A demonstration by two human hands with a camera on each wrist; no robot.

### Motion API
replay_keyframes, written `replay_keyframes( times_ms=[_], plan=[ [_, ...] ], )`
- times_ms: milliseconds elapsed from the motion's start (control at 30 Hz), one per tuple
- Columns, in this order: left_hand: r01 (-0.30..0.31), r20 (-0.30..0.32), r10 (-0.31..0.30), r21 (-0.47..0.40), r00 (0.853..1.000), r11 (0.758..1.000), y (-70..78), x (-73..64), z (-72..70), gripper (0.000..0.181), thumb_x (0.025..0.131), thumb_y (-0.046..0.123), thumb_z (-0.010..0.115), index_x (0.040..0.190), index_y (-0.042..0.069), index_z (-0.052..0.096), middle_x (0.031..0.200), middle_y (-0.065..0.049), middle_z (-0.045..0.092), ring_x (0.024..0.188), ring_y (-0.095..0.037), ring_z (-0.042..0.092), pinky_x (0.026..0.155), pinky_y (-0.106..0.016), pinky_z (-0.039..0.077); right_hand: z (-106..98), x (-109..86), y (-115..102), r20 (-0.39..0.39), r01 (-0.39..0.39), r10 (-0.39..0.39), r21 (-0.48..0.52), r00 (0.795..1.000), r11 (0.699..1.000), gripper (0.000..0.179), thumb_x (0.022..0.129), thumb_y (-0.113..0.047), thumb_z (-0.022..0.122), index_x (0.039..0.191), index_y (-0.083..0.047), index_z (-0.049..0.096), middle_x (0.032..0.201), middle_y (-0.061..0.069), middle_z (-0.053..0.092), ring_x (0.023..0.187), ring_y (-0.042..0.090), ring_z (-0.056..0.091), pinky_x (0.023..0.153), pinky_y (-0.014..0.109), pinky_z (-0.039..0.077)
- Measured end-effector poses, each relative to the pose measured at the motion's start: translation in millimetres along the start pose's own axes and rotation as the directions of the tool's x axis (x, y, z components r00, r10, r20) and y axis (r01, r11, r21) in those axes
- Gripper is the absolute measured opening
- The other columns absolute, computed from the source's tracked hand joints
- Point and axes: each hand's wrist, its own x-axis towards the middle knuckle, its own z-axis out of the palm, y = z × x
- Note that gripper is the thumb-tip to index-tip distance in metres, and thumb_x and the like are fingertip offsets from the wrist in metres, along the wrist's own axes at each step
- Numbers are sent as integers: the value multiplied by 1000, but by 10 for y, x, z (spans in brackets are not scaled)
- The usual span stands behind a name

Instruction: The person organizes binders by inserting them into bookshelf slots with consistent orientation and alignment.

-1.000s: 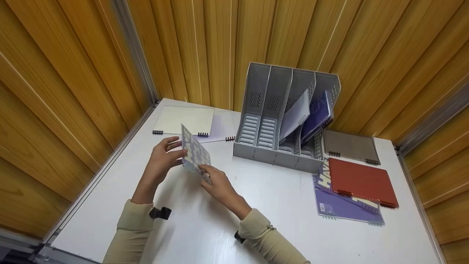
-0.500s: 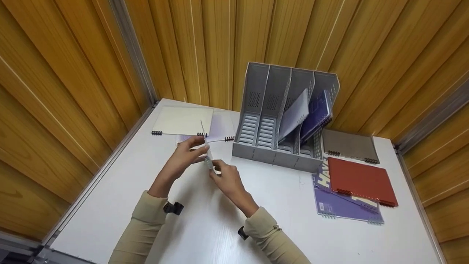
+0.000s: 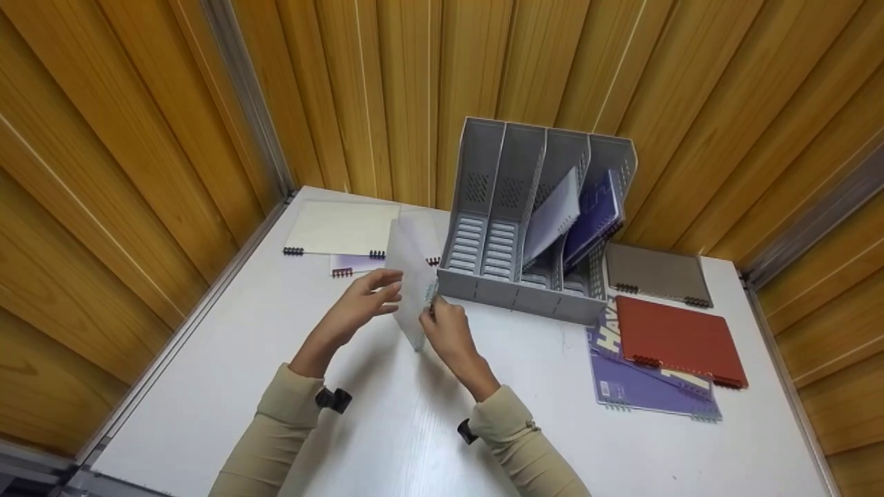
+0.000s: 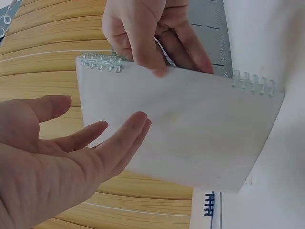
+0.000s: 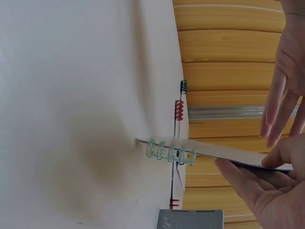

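Note:
A thin spiral notebook (image 3: 409,293) stands on edge above the table, its pale, blank-looking side toward my left hand. My right hand (image 3: 452,335) pinches it at the bound edge, between the two groups of clear rings (image 4: 100,62). In the left wrist view, my left hand (image 4: 76,152) has its fingers stretched out in front of the pale side (image 4: 200,129). The right wrist view has the left hand (image 5: 288,81) apart from the notebook, fingers extended. There the right thumb and fingers (image 5: 243,183) lie on opposite faces of the notebook.
A grey file organizer (image 3: 525,300) stands behind and right of the hands; a lilac notebook (image 3: 552,217) and a dark blue notebook (image 3: 594,214) lean in its right compartments. Cream (image 3: 342,228), brown (image 3: 656,276), red (image 3: 680,338) and purple notebooks (image 3: 656,393) lie on the table (image 3: 387,428).
The notebook has moved right toward the organizer and turned, so its patterned cover gave way to the pale side. The left hand, earlier touching it, has let go; the right still holds it.

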Motion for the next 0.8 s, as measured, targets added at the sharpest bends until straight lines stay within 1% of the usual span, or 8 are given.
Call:
replay_keyframes(
  times_ms=[67, 167, 333, 500, 633, 667, 733, 800],
  plan=[
    [1, -9, 0, 4, 1000, 1000, -25, 0, -1, 50, 107, 20, 51, 148, -7, 41, 151, -30, 43, 132, -49, 49, 106, -49, 47, -26, -5, 24, -7, -14, 14, 27, 1000, 1000, 13, 96, -2, 55, 97, 2, 68, 74, 7, 70, 61, 9, 54, 52, 22, 43],
    [12, -32, -12, 3, 999, 1000, -81, 9, -8, 49, 107, 19, 51, 147, -7, 42, 150, -30, 43, 132, -50, 49, 105, -49, 48, -60, -13, 57, -29, -13, 15, 64, 999, 998, 13, 97, -1, 55, 95, 3, 67, 74, 7, 71, 61, 8, 58, 52, 20, 44],
    [49, -63, -48, 21, 997, 999, -197, 26, -16, 49, 107, 19, 51, 147, -9, 42, 150, -31, 42, 134, -50, 47, 106, -49, 47, -138, -31, 89, -88, 10, 0, 112, 996, 994, 15, 96, 3, 55, 84, 2, 64, 73, 11, 71, 64, 16, 70, 54, 23, 51],
    [91, -104, -88, 18, 991, 996, -305, 60, -15, 48, 106, 16, 50, 146, -9, 41, 150, -31, 42, 134, -51, 46, 107, -51, 46, -275, -50, 99, -132, -12, 35, 173, 991, 985, 13, 96, 4, 55, 89, 6, 65, 81, 18, 73, 72, 24, 75, 62, 28, 58],
    [105, -142, -104, 0, 984, 994, -395, 140, 3, 46, 106, 16, 50, 144, -8, 43, 147, -32, 44, 132, -51, 48, 106, -52, 46, -425, -51, 107, -178, -53, 88, 195, 980, 979, 14, 97, 1, 55, 92, 8, 66, 83, 19, 73, 75, 26, 76, 66, 34, 60],
    [111, -148, -112, -13, 983, 994, -375, 150, 19, 46, 106, 15, 50, 145, -8, 42, 147, -32, 44, 132, -51, 48, 107, -52, 45, -469, -53, 111, -192, -67, 105, 197, 976, 978, 14, 97, 0, 56, 92, 8, 67, 83, 19, 74, 75, 26, 76, 66, 36, 60],
    [117, -167, -121, -37, 979, 992, -438, 230, 49, 47, 106, 16, 49, 146, -8, 41, 147, -33, 44, 131, -52, 48, 107, -53, 45, -560, -61, 126, -211, -88, 133, 209, 969, 974, 16, 98, -3, 56, 94, 8, 67, 84, 19, 74, 77, 28, 76, 69, 40, 60],
    [119, -186, -129, -64, 974, 991, -499, 312, 86, 48, 106, 16, 48, 147, -8, 40, 146, -34, 45, 131, -51, 48, 107, -53, 44, -651, -80, 135, -228, -103, 154, 221, 961, 970, 18, 99, -5, 57, 95, 8, 68, 85, 19, 75, 79, 29, 76, 70, 40, 60]
  ],
)
